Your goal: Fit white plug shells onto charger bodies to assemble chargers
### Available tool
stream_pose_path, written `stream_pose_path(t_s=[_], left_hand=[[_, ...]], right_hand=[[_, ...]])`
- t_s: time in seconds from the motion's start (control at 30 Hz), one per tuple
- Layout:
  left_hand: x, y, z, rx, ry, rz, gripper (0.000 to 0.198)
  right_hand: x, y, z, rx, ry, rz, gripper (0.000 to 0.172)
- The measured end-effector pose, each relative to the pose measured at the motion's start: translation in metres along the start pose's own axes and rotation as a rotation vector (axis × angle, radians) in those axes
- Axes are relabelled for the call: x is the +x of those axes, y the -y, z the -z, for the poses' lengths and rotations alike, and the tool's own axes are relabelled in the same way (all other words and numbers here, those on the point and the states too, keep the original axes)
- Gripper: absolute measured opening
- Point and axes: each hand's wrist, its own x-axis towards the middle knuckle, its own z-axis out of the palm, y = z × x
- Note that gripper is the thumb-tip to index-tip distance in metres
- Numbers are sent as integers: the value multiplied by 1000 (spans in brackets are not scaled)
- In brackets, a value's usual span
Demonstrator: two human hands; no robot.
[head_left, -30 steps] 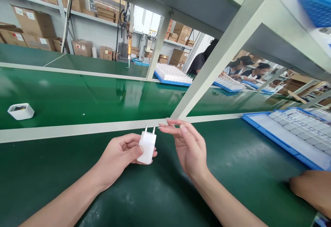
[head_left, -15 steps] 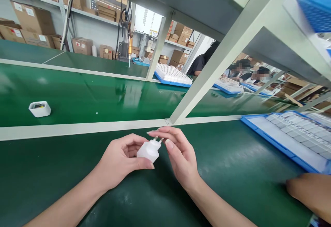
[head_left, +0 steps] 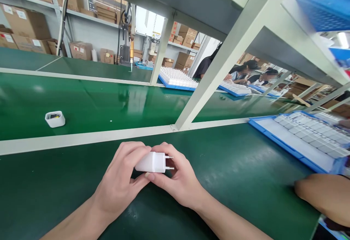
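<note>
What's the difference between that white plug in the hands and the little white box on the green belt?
The white plug charger is held by the left hand and right hand; the small white box sits on the green belt. The charger is closed, with two metal pins; the box is open-topped, with something dark inside. Both are white with rounded corners.

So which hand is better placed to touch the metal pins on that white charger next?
Probably the right hand. The two metal pins of the white wall charger point toward its side, and its fingers curl close by them. The left hand wraps the charger's body, further from the pins.
</note>
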Motion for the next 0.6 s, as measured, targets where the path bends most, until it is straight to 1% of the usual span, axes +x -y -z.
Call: stream_pose_path(t_s=[0.1, 0.2, 0.33, 0.43, 0.6], left_hand=[[0, 1, 1, 27, -6, -70, 45], [-1, 2, 2, 40, -21, -93, 48], [-2, 4, 0, 52, -59, -64, 60], [-3, 4, -2, 37, -87, -47, 68], [-3, 5, -7, 20, -71, 3, 75]], right_hand=[[1, -1, 2, 23, 2, 36, 31], [1, -5, 3, 33, 9, 50, 36], [1, -8, 5, 36, 26, 72, 41], [0, -6, 7, 36, 12, 44, 43], [-1, -3, 5, 68, -17, 33, 43]])
